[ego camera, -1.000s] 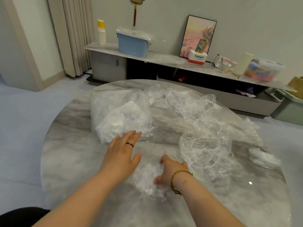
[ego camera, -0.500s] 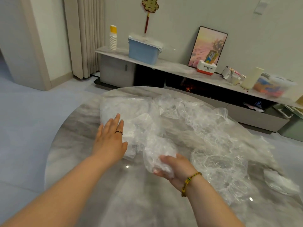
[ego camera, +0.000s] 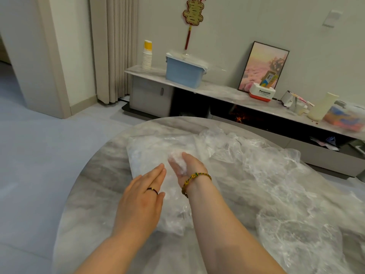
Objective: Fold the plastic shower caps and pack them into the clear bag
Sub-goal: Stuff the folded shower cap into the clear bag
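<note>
Head view: a round grey marble worktop (ego camera: 94,186) fills the lower half of the frame. A flat clear plastic bag (ego camera: 144,153) with a small white label lies on its left part, already holding pale crumpled plastic.

The right hand (ego camera: 190,168), with a yellow-green braided bracelet (ego camera: 195,179) on its wrist, is turned palm up over the bag. Its fingers and thumb are curled round a small folded wad of thin white plastic shower cap (ego camera: 176,160). Whether the wad is already inside the bag's mouth cannot be told.

The left hand (ego camera: 145,192) is just beside the right one, palm down over the near part of the bag. Its fingers are straight and pressed together, and it holds nothing. A thin black ring (ego camera: 153,191) sits on one finger. Whether its fingertips touch the bag is unclear.

A loose heap of crumpled clear shower caps (ego camera: 254,165) spreads across the right side of the worktop. One more spread-out cap (ego camera: 300,234) lies near the right edge.

Behind the worktop, a low sideboard with a marble top (ego camera: 223,93) runs along the wall. It carries a stack of white paper cups (ego camera: 147,59), a light blue plastic box (ego camera: 182,75), a framed pink picture (ego camera: 263,66) and a white and red carton (ego camera: 261,94). A red and gold ornament (ego camera: 194,16) hangs on the wall above, and a beige curtain (ego camera: 114,46) hangs to the left.
</note>
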### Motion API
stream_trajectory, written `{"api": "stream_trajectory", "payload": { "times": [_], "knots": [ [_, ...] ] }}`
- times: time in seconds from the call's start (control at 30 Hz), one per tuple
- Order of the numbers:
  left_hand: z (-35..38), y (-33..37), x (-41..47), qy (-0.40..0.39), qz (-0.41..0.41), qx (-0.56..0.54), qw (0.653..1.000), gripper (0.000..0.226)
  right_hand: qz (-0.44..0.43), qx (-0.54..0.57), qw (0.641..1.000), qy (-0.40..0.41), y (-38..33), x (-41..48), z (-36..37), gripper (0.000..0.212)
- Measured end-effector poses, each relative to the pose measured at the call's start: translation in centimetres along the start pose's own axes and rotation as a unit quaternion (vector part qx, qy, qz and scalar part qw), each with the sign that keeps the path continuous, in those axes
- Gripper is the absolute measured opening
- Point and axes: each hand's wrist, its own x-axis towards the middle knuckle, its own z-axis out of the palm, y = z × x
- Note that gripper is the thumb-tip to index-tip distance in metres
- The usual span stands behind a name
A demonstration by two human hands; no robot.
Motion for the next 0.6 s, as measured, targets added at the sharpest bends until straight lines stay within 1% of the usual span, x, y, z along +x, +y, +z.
{"api": "stream_trajectory", "payload": {
  "times": [0.03,0.07,0.1,0.13,0.17,0.23,0.3,0.37,0.4,0.43,0.53,0.6],
  "knots": [
    [0.0,0.0,0.2,0.004,-0.027,-0.04,0.999,0.042,-0.005,0.006,1.0,-0.011,0.2,0.1,0.6,0.053],
    [-0.1,0.2,0.4,0.028,-0.053,-0.065,0.996,0.044,-0.008,0.011,1.0,-0.019,0.5,0.2,1.2,0.053],
    [0.1,0.1,0.4,0.051,-0.061,-0.069,0.994,0.044,-0.006,0.011,1.0,-0.025,1.0,0.7,1.9,0.052],
    [0.0,0.3,0.6,0.053,-0.073,-0.072,0.993,0.043,-0.003,0.006,0.999,-0.039,1.3,1.2,2.3,0.051],
    [0.0,0.4,0.9,0.036,-0.07,-0.08,0.994,0.042,0.003,0.004,0.999,-0.043,1.5,1.7,3.0,0.051],
    [-0.2,0.8,1.1,0.05,-0.064,-0.068,0.994,0.037,0.001,-0.017,0.999,-0.043,1.6,3.1,4.2,0.05],
    [-0.8,1.2,1.5,0.036,-0.067,-0.077,0.994,0.039,0.0,-0.035,0.999,-0.033,1.6,4.3,5.2,0.046],
    [-1.4,1.0,1.7,0.032,-0.063,-0.092,0.993,0.042,-0.018,-0.091,0.994,-0.05,1.7,4.7,6.1,0.047],
    [-1.6,0.7,1.9,0.04,-0.062,-0.089,0.993,0.043,-0.026,-0.106,0.992,-0.067,1.6,4.9,6.7,0.049],
    [-1.7,0.4,2.0,0.055,-0.063,-0.086,0.993,0.043,-0.03,-0.116,0.99,-0.067,1.5,5.4,7.0,0.052],
    [-1.5,-0.6,2.1,0.087,-0.093,-0.079,0.989,0.04,-0.042,-0.23,0.971,-0.044,1.7,6.4,7.4,0.055],
    [-1.0,-1.0,2.0,0.093,-0.113,-0.067,0.987,0.043,-0.043,-0.289,0.956,-0.027,1.6,6.6,6.9,0.059]
  ]
}}
